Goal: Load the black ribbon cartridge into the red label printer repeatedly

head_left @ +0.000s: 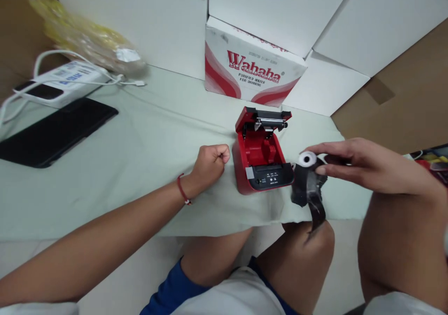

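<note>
White paper roll (307, 158), trailing torn black plastic (308, 189), is pinched in the right hand (364, 163) just beside the open red printer (261, 154). The left hand (210, 165) rests in a closed fist, holding nothing visible, on the pale green cloth (140, 203).

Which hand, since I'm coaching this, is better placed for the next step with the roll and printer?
The right hand looks better placed: it holds the black-wrapped roll beside the open red receipt printer. The left hand is a closed fist holding nothing.
</note>
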Motion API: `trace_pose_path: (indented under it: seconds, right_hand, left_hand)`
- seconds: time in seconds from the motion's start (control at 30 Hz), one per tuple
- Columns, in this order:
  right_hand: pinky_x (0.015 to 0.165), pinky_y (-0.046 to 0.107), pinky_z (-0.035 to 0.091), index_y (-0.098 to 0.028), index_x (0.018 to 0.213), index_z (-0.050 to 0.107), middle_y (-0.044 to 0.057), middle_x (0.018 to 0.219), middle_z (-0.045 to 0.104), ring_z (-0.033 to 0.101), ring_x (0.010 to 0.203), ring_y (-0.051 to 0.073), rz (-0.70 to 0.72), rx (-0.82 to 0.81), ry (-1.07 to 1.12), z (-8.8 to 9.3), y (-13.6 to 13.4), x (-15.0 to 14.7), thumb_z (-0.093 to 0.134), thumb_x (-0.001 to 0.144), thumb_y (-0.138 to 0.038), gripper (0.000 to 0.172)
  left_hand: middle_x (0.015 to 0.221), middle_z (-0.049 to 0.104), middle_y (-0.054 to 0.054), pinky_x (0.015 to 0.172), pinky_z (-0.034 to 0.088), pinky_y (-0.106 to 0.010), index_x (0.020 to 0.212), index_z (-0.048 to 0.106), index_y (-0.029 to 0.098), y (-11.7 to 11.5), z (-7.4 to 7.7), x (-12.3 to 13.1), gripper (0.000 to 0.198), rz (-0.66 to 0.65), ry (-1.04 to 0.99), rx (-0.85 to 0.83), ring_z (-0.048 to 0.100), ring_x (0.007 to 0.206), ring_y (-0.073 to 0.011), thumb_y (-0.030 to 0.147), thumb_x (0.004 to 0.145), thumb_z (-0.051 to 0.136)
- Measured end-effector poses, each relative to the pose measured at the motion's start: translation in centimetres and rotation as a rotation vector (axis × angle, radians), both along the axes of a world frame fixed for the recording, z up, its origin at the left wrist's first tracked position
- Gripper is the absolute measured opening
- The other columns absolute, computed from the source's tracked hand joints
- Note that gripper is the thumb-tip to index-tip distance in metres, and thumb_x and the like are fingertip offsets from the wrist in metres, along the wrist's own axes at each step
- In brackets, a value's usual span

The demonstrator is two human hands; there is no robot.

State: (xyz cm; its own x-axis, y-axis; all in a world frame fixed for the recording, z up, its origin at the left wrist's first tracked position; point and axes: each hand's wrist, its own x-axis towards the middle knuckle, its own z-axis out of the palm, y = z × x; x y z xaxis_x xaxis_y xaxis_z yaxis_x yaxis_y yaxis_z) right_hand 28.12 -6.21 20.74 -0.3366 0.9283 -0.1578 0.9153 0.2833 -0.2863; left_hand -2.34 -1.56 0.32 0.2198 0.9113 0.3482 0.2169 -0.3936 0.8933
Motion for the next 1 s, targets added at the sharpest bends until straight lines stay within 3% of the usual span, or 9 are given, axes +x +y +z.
trace_pose_path:
  seconds: [0.07, 0.17, 0.23, 0.43, 0.67, 0.77, 0.87, 1.0]
  right_hand:
    - [0.063, 0.029, 0.053, -0.029, 0.129, 0.072, -0.001, 0.083, 0.076, 0.066, 0.065, 0.017, 0.079, -0.07, -0.01, -1.4, 0.8, -3.0, 0.058, 0.095, -0.044, 0.04]
    - [0.082, 0.031, 0.053, -0.024, 0.129, 0.07, 0.004, 0.113, 0.077, 0.072, 0.092, 0.021, 0.088, 0.033, -0.081, -4.4, 2.3, -7.3, 0.058, 0.093, -0.025, 0.039]
    - [0.086, 0.033, 0.051, -0.021, 0.13, 0.068, 0.008, 0.122, 0.075, 0.071, 0.103, 0.025, 0.092, 0.064, -0.186, -5.9, 3.1, -9.3, 0.059, 0.091, -0.019, 0.041]
    - [0.068, 0.033, 0.043, -0.019, 0.124, 0.067, 0.014, 0.1, 0.078, 0.071, 0.085, 0.028, 0.021, 0.086, -0.478, -7.1, 4.2, -12.2, 0.052, 0.089, -0.011, 0.039]
    - [0.074, 0.034, 0.045, -0.014, 0.108, 0.073, 0.018, 0.107, 0.076, 0.07, 0.092, 0.028, 0.088, 0.038, -0.436, -8.7, 5.8, -13.2, 0.048, 0.089, -0.007, 0.031]
    - [0.082, 0.033, 0.049, -0.016, 0.114, 0.072, 0.014, 0.115, 0.075, 0.07, 0.101, 0.027, 0.162, 0.018, -0.349, -8.8, 6.1, -12.2, 0.057, 0.088, -0.01, 0.031]
    - [0.091, 0.034, 0.052, -0.02, 0.123, 0.07, 0.008, 0.122, 0.075, 0.07, 0.108, 0.024, 0.199, 0.056, -0.075, -8.0, 4.5, -10.3, 0.059, 0.095, -0.019, 0.03]
    - [0.096, 0.037, 0.055, -0.022, 0.121, 0.07, 0.007, 0.122, 0.074, 0.07, 0.111, 0.022, 0.188, 0.281, 0.197, -7.6, -0.4, -8.0, 0.054, 0.103, -0.024, 0.024]
  left_hand:
    - [0.05, 0.04, 0.004, 0.052, 0.027, -0.021, 0.054, 0.04, 0.019, 0.0, 0.0, 0.0, 0.007, -0.005, -0.012, -0.007, 0.034, 0.052, -0.009, 0.014, 0.057, 0.037]
    - [0.05, 0.04, 0.004, 0.052, 0.027, -0.021, 0.054, 0.041, 0.019, 0.0, 0.0, 0.1, 0.008, 0.005, -0.021, -0.001, 0.035, 0.052, -0.009, 0.013, 0.057, 0.036]
    - [0.051, 0.04, 0.004, 0.052, 0.027, -0.021, 0.054, 0.04, 0.019, 0.1, 0.0, 0.2, 0.008, 0.003, -0.015, 0.02, 0.035, 0.052, -0.0088, 0.012, 0.057, 0.036]
    - [0.052, 0.04, 0.005, 0.053, 0.028, -0.021, 0.055, 0.038, 0.019, 0.3, -0.2, 0.3, 0.012, -0.038, 0.028, 0.086, 0.035, 0.052, -0.0084, 0.007, 0.058, 0.036]
    - [0.053, 0.041, 0.005, 0.055, 0.029, -0.022, 0.056, 0.038, 0.018, 0.3, -0.5, 0.4, 0.015, -0.062, 0.057, 0.079, 0.036, 0.053, -0.0087, 0.003, 0.057, 0.037]
    - [0.055, 0.042, 0.005, 0.056, 0.029, -0.022, 0.057, 0.038, 0.018, 0.3, -0.4, 0.4, 0.016, -0.058, 0.055, 0.073, 0.037, 0.055, -0.0091, 0.002, 0.057, 0.036]
    - [0.056, 0.042, 0.005, 0.056, 0.028, -0.023, 0.058, 0.038, 0.019, 0.2, -0.2, 0.2, 0.016, -0.067, 0.018, 0.049, 0.036, 0.056, -0.0094, 0.003, 0.057, 0.035]
    - [0.055, 0.039, 0.005, 0.056, 0.028, -0.024, 0.058, 0.037, 0.019, 0.1, 0.0, 0.1, 0.015, -0.066, -0.037, 0.015, 0.033, 0.055, -0.0098, 0.004, 0.058, 0.034]
